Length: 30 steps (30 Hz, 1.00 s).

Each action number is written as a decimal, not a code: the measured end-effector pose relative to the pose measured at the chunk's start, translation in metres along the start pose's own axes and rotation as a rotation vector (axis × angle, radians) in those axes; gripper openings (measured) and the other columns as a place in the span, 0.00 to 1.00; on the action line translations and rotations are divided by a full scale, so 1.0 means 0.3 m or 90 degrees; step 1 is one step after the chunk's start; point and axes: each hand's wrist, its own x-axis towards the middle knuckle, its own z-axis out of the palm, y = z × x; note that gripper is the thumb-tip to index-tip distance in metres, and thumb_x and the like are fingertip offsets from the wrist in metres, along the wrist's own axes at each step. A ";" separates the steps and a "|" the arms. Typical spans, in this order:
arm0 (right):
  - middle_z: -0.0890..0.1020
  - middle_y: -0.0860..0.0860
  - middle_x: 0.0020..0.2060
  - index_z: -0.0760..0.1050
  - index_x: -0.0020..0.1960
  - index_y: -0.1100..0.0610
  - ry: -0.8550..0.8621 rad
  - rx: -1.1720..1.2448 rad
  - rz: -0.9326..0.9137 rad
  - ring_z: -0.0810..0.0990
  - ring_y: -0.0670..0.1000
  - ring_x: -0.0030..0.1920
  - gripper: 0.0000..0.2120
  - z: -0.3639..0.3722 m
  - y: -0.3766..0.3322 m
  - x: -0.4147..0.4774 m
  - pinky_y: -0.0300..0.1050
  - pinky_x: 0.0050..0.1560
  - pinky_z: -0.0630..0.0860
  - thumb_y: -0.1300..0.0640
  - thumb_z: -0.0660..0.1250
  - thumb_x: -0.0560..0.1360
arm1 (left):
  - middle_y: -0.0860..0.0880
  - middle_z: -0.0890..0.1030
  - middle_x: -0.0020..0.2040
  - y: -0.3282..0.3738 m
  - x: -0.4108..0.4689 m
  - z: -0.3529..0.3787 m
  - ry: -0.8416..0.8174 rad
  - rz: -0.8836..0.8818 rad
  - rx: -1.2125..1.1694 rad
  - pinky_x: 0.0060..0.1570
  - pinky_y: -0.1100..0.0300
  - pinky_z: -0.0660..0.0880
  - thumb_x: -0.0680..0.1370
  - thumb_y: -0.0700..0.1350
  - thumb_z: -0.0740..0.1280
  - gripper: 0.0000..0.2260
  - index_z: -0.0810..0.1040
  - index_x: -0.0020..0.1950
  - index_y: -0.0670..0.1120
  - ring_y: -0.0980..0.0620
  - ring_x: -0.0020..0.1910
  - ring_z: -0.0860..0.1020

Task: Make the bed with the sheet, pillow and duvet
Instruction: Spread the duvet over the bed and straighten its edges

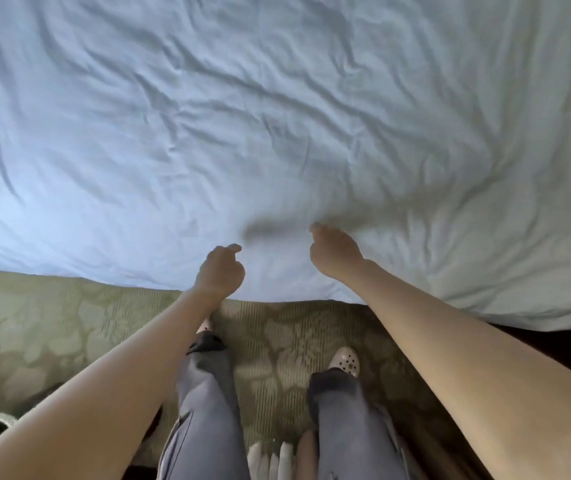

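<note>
Duvet (277,116), white and creased all over, fills the view ahead of me and spreads away from the hands; it looks padded, so I take it for the duvet rather than the sheet. Its near edge runs left to right just below both wrists, with green patterned carpet (69,323) showing beneath it.

On the left the cloth lies fairly flat. The left hand (220,271) hovers right over that edge, fingers loosely curled, with nothing seen in them. The right hand (334,252) sits just beside it, a little apart and further onto the cloth. Its fingers curl down out of sight behind the knuckles, so I cannot tell whether they pinch the fabric or only touch it, though creases fan out from there.

On the right the duvet bunches thicker and hangs further toward me. I judge the right hand is nearer that bulk, so any tug or smoothing likely starts there.
</note>
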 end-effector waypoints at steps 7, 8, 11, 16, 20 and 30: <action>0.61 0.56 0.73 0.58 0.74 0.58 0.143 -0.085 -0.117 0.61 0.57 0.71 0.25 0.072 -0.482 0.280 0.49 0.66 0.63 0.63 0.55 0.77 | 0.44 0.49 0.78 -0.317 0.215 -0.392 0.110 0.038 0.059 0.71 0.49 0.58 0.77 0.31 0.52 0.29 0.53 0.77 0.45 0.46 0.77 0.48; 0.57 0.56 0.74 0.57 0.74 0.57 0.154 -0.092 -0.126 0.58 0.56 0.73 0.25 0.078 -0.549 0.322 0.49 0.68 0.61 0.63 0.55 0.78 | 0.44 0.48 0.78 -0.360 0.257 -0.444 0.113 0.052 0.068 0.71 0.49 0.58 0.76 0.31 0.52 0.30 0.52 0.77 0.45 0.46 0.77 0.47; 0.48 0.54 0.77 0.52 0.77 0.54 0.175 -0.101 -0.125 0.51 0.55 0.76 0.28 0.072 -0.726 0.440 0.51 0.71 0.56 0.63 0.55 0.78 | 0.47 0.46 0.78 -0.471 0.382 -0.580 0.113 0.097 0.105 0.69 0.49 0.62 0.75 0.29 0.52 0.31 0.52 0.77 0.46 0.48 0.77 0.47; 0.42 0.51 0.77 0.46 0.77 0.50 0.156 -0.124 -0.104 0.45 0.54 0.77 0.31 0.129 -0.973 0.576 0.55 0.72 0.51 0.64 0.54 0.78 | 0.54 0.40 0.78 -0.708 0.529 -0.689 0.062 0.105 0.131 0.67 0.49 0.65 0.74 0.27 0.51 0.37 0.44 0.77 0.53 0.51 0.77 0.43; 0.47 0.53 0.77 0.53 0.76 0.53 0.050 -0.197 -0.150 0.46 0.53 0.77 0.30 0.234 -1.090 0.570 0.54 0.72 0.48 0.65 0.55 0.76 | 0.55 0.40 0.78 -0.888 0.484 -0.645 -0.011 0.111 0.161 0.68 0.52 0.64 0.74 0.27 0.51 0.38 0.43 0.77 0.53 0.51 0.77 0.47; 0.80 0.61 0.52 0.75 0.58 0.65 -0.116 -0.187 -0.296 0.78 0.61 0.54 0.15 0.239 -1.530 0.630 0.50 0.55 0.75 0.65 0.57 0.73 | 0.39 0.74 0.62 -1.202 0.431 -0.881 -0.144 -0.158 0.066 0.59 0.56 0.71 0.79 0.32 0.52 0.16 0.73 0.62 0.36 0.42 0.63 0.73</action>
